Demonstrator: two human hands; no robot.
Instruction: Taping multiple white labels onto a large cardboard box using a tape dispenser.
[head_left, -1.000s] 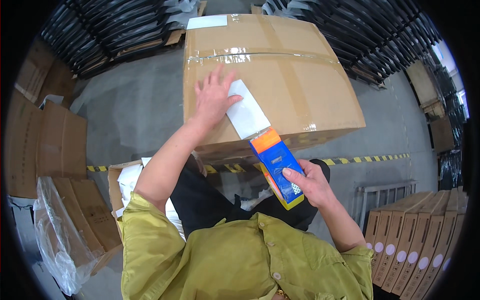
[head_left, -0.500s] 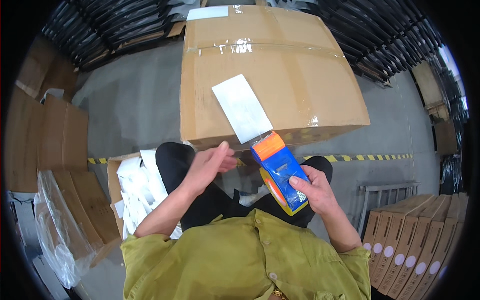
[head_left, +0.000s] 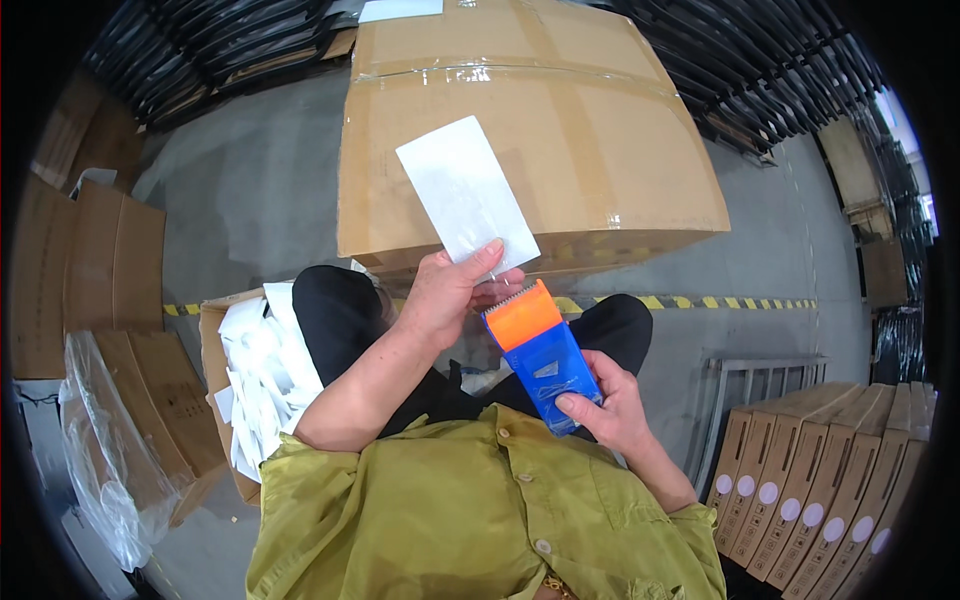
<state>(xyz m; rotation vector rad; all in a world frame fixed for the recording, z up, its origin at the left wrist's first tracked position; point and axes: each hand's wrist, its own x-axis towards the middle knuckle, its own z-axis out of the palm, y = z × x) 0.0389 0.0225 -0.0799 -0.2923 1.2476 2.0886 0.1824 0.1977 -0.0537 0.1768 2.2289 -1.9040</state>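
My left hand (head_left: 458, 283) pinches the lower end of a white paper slip (head_left: 468, 190), thumb on top, fingers underneath. The slip slants up over the front of a large brown cardboard box (head_left: 560, 150) with clear tape across it. A blue tape dispenser (head_left: 548, 365) with an orange head and a toothed metal edge is gripped in my right hand (head_left: 610, 405). Its toothed edge lies just below the slip's bottom and close to my left fingers. Whether a strip of tape still joins the two cannot be made out.
An open carton (head_left: 212, 345) filled with white paper slips (head_left: 265, 370) stands at my left knee. Brown cartons and clear plastic wrap (head_left: 105, 450) lie farther left. Flat boxes (head_left: 790, 480) stand in a row at right, beside a grey metal frame (head_left: 765, 370). Black racks line the back.
My left hand has moved up and right and taken hold of the slip's lower end. The dispenser has drawn down and away from the slip, tilting as it went.
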